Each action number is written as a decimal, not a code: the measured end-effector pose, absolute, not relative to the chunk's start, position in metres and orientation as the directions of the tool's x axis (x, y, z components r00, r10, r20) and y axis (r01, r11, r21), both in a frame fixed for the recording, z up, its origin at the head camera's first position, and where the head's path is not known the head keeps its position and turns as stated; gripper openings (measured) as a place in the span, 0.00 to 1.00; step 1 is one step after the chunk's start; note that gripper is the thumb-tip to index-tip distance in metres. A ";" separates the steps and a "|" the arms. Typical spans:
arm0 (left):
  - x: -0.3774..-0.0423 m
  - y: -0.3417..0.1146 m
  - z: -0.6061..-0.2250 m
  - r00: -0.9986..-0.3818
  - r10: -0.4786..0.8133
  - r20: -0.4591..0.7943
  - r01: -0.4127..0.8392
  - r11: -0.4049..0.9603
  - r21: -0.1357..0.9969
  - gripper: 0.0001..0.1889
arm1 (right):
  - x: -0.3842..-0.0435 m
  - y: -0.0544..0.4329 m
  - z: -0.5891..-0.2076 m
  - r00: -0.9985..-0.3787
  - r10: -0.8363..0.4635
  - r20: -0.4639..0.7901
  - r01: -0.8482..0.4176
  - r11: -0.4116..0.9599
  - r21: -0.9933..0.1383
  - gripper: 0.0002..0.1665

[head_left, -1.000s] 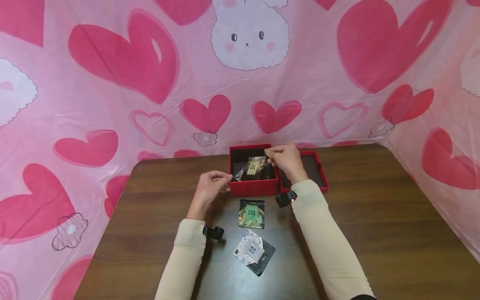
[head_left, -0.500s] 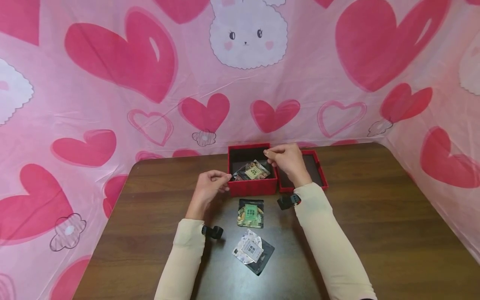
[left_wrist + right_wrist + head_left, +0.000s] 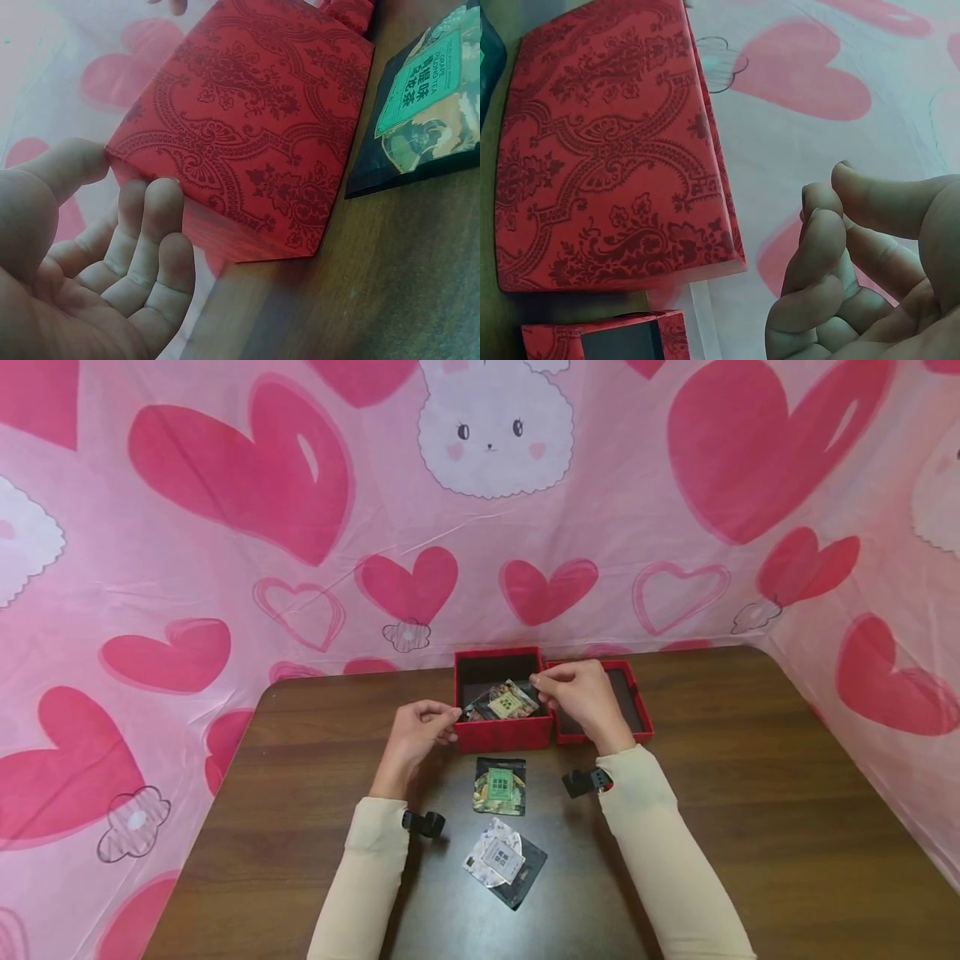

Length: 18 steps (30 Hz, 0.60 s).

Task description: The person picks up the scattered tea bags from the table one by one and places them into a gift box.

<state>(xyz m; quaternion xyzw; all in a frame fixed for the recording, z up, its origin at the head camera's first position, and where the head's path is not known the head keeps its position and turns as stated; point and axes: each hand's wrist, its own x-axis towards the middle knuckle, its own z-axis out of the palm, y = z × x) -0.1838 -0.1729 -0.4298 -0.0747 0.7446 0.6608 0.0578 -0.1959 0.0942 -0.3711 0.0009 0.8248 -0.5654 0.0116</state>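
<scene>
My left hand (image 3: 420, 735) pinches the front left corner of a red patterned box (image 3: 504, 737) between thumb and fingers. Inside the box lie tea sachets, the top one (image 3: 507, 702) bearing a yellow label and lying tilted. At the box's right rim, my right hand (image 3: 581, 693) has thumb and index finger together and the other fingers curled, with nothing between them in the right wrist view. In front of the box lies a green-labelled grape oolong tea sachet (image 3: 500, 785). A black sachet with a white and lilac front (image 3: 504, 860) lies nearer to me, turned askew.
The box's red lid (image 3: 570, 739) lies to the right of the box, dark inside up, partly behind my right hand. The brown wooden table (image 3: 750, 793) ends at a pink heart-print cloth (image 3: 622, 510) behind and at the sides.
The yellow-labelled sachet, earlier raised upright by the right hand, has dropped flatter into the box. My right hand has since shifted slightly down toward me. The left hand stays at the corner.
</scene>
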 end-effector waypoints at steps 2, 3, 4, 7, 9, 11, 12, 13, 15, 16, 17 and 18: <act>-0.184 -0.172 -0.430 -0.983 -0.034 -0.181 -0.183 0.113 0.977 0.11 | -0.191 0.094 -0.371 -1.000 -0.017 -0.020 0.013 0.365 -0.931 0.13; -0.184 -0.172 -0.430 -0.983 -0.035 -0.180 -0.183 0.114 0.976 0.11 | -0.188 0.094 -0.371 -1.000 -0.021 -0.020 0.011 0.366 -0.930 0.13; -0.184 -0.172 -0.430 -0.983 -0.036 -0.181 -0.184 0.115 0.976 0.11 | -0.185 0.093 -0.371 -0.999 -0.025 -0.020 0.010 0.363 -0.932 0.13; -0.183 -0.173 -0.430 -0.982 -0.041 -0.184 -0.188 0.115 0.975 0.11 | -0.175 0.091 -0.370 -0.999 -0.043 -0.020 0.004 0.347 -0.938 0.12; -0.183 -0.174 -0.430 -0.981 -0.042 -0.187 -0.191 0.113 0.975 0.11 | -0.168 0.089 -0.369 -0.998 -0.053 -0.023 0.003 0.339 -0.941 0.11; -0.183 -0.174 -0.429 -0.982 -0.041 -0.186 -0.190 0.112 0.975 0.12 | -0.163 0.088 -0.369 -0.998 -0.058 -0.026 0.005 0.335 -0.942 0.10; -0.184 -0.174 -0.429 -0.982 -0.040 -0.186 -0.190 0.112 0.975 0.12 | -0.161 0.088 -0.369 -0.998 -0.060 -0.026 0.004 0.333 -0.943 0.10; -0.184 -0.174 -0.429 -0.982 -0.040 -0.186 -0.190 0.114 0.975 0.12 | -0.159 0.088 -0.370 -0.998 -0.060 -0.027 0.005 0.333 -0.943 0.10; -0.185 -0.174 -0.429 -0.982 -0.040 -0.187 -0.190 0.117 0.975 0.13 | -0.157 0.088 -0.370 -0.998 -0.058 -0.030 0.009 0.330 -0.944 0.10; -0.185 -0.173 -0.429 -0.981 -0.040 -0.188 -0.191 0.119 0.974 0.13 | -0.156 0.088 -0.371 -0.998 -0.056 -0.030 0.010 0.326 -0.945 0.11; -0.185 -0.173 -0.429 -0.981 -0.039 -0.189 -0.192 0.119 0.974 0.13 | -0.156 0.088 -0.371 -0.998 -0.055 -0.031 0.011 0.324 -0.946 0.11; -0.185 -0.172 -0.429 -0.981 -0.035 -0.191 -0.194 0.115 0.974 0.13 | -0.156 0.089 -0.372 -0.998 -0.054 -0.034 0.015 0.322 -0.946 0.11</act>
